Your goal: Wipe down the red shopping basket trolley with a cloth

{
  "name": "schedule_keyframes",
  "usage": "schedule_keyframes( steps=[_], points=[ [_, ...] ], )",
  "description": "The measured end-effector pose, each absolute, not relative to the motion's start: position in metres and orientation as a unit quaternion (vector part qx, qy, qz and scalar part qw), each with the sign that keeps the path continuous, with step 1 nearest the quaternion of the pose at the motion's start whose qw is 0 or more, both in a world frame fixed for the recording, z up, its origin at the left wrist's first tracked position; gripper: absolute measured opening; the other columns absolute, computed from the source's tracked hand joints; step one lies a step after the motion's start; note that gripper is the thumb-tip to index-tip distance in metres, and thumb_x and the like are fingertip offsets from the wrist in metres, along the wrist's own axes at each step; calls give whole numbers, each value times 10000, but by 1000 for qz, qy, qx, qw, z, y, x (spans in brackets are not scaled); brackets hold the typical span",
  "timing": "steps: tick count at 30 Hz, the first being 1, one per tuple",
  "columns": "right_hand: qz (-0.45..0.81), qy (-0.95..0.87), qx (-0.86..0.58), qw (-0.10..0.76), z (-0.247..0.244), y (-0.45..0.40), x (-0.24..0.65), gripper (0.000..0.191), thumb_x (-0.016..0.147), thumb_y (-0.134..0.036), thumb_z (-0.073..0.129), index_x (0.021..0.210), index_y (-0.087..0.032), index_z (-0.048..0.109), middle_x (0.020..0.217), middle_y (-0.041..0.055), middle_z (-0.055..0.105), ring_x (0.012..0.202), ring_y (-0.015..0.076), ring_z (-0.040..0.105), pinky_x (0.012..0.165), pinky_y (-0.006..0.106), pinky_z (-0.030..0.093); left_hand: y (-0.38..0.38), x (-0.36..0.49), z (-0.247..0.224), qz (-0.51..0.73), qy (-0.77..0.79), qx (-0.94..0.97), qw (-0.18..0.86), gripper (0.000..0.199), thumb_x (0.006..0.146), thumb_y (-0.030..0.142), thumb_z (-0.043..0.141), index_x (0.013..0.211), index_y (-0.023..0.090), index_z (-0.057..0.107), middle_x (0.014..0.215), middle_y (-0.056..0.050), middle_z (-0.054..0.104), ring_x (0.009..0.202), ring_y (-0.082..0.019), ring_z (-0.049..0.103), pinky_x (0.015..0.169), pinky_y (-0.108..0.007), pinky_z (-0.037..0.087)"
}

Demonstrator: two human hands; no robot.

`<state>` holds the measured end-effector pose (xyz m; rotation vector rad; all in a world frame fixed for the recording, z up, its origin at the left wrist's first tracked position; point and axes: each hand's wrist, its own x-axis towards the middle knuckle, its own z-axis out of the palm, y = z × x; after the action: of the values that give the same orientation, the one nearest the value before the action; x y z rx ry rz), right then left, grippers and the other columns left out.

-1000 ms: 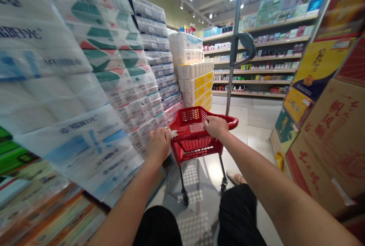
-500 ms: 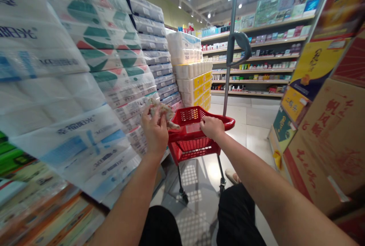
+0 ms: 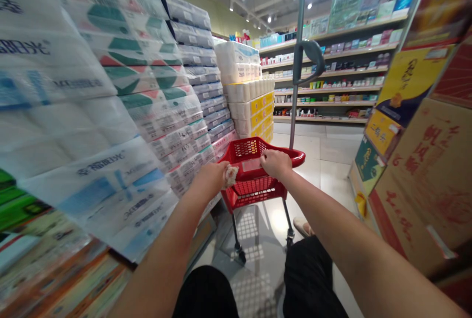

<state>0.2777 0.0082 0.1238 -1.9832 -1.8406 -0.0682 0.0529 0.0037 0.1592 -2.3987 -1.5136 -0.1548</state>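
A small red shopping cart (image 3: 254, 184) stands right in front of me, its handle bar (image 3: 250, 164) crossing between my hands. My right hand (image 3: 276, 164) is wrapped round the bar right of its middle. At the bar's left end, my left hand (image 3: 211, 179) is closed on a crumpled, pale patterned cloth (image 3: 231, 175). The cloth bunches out beside the thumb and lies against the red bar. Most of it is hidden in the fist. A grey pole (image 3: 294, 106) with a grey hook-shaped grip (image 3: 311, 62) rises behind the cart's right side.
Stacked tissue packs (image 3: 147, 87) rise close on the left, with toilet roll packs (image 3: 250, 104) farther along. Cardboard cartons (image 3: 427, 165) and a yellow box (image 3: 413, 79) line the right. Shelves of small goods (image 3: 328, 74) stand at the back, beyond the tiled floor (image 3: 324, 160).
My left hand has turned over and come down to the handle's left end, gathering the spread cloth into its fist. My right hand stays on the bar.
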Motion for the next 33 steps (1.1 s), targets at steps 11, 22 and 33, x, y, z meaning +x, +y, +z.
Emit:
schedule_keyframes(
  steps=[11,22,33],
  points=[
    [-27,-661,-717,220,126,7,277,357,918,-386,347,982,-253,671,1029,48,705,921,238,653,786,326,452,5,73,114,-182,-537,-792,224,496,973,359,244,923,162,697,992,-107,691,1054,-247,591,980,-402,386],
    [-23,-655,-726,207,129,3,275,372,936,-377,340,1016,-245,678,1059,57,701,951,231,650,823,322,449,14,79,121,-99,-583,-789,168,500,968,344,231,949,148,691,921,-149,708,887,-262,670,776,-371,466],
    [-19,-654,-728,206,129,0,275,376,933,-377,337,1026,-246,677,1047,57,704,941,235,652,806,328,453,16,89,132,-39,-594,-796,108,481,954,345,256,971,150,696,942,-152,719,912,-249,673,765,-337,469]
  ],
)
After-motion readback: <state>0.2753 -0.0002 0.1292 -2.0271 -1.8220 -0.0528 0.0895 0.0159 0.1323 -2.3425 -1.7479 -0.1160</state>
